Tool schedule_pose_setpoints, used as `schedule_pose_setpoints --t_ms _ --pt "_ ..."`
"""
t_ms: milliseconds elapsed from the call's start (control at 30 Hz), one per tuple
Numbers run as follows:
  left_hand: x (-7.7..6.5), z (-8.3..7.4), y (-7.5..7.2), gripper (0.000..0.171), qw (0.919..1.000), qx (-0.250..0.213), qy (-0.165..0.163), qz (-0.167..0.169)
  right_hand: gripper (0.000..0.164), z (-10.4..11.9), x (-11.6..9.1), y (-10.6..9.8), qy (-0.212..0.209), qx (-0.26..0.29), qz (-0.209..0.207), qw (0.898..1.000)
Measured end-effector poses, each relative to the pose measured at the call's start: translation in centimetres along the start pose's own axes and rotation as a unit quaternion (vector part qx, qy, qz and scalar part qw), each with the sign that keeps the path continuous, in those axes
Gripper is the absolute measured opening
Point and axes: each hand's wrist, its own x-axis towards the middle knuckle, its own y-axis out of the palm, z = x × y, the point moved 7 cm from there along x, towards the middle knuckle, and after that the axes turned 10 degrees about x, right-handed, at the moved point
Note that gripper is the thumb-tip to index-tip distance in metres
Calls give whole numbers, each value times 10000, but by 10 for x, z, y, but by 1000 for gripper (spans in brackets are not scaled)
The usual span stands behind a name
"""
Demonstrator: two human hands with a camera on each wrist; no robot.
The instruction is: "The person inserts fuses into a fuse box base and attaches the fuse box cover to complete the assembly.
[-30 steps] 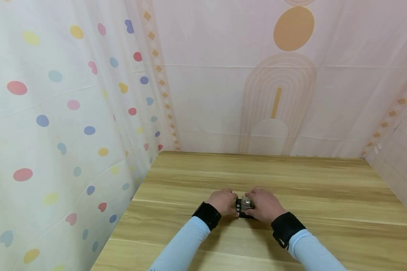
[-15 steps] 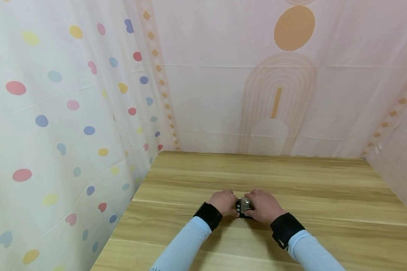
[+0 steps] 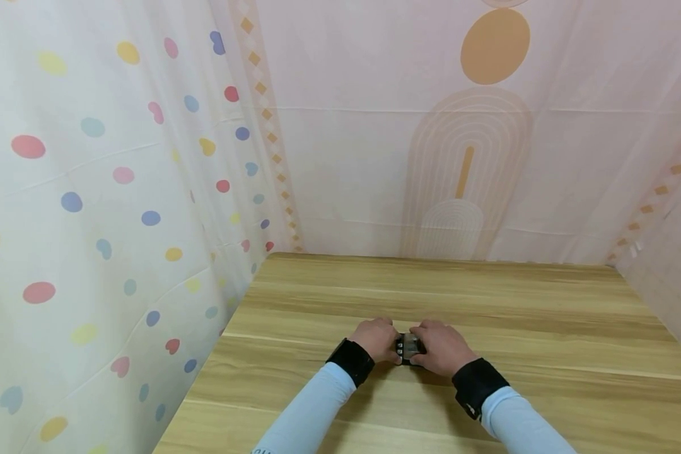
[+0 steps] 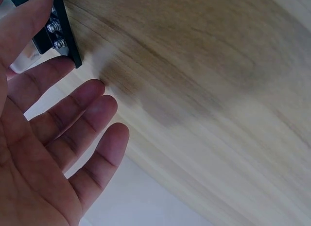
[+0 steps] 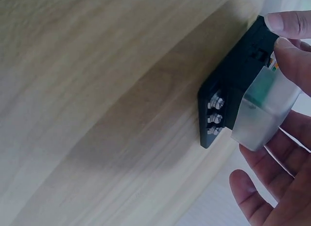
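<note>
A relay (image 5: 265,107) in a clear plastic case sits over a black relay socket (image 5: 218,90) with silver screw terminals at its end. Whether it is fully seated in the socket cannot be seen. My right hand (image 3: 444,348) grips the clear case between thumb and fingers from the right. From the left, my left hand (image 3: 376,340) pinches the other end of the socket (image 4: 68,36) with thumb and index finger; the remaining fingers spread loosely in the left wrist view. Part of the relay is hidden behind my right fingers in the head view.
Both hands work low over a wood-grain table (image 3: 295,296). Its far edge meets a pale patterned curtain (image 3: 352,189), and a dotted curtain (image 3: 91,265) hangs along the left side.
The relay's clear case has shifted slightly and its top catches the light differently in the head view. Both hands keep their hold with hardly any movement.
</note>
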Motion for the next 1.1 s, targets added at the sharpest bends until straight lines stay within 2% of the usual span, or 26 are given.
schedule_pose_setpoints --t_ms 300,567,767,1100 --pt "0 -1 -2 32 10000 65 -33 56 53 0 -1 4 -187 -155 -256 9994" --pt "0 0 -1 33 9999 112 -47 97 46 8 1 5 -426 -533 -304 9972" --pt "0 2 -1 33 9998 116 -58 124 42 12 3 6 -436 -790 -306 9955" --pt "-1 0 -4 31 9999 120 -47 109 41 8 3 9 -410 -887 -284 9948"
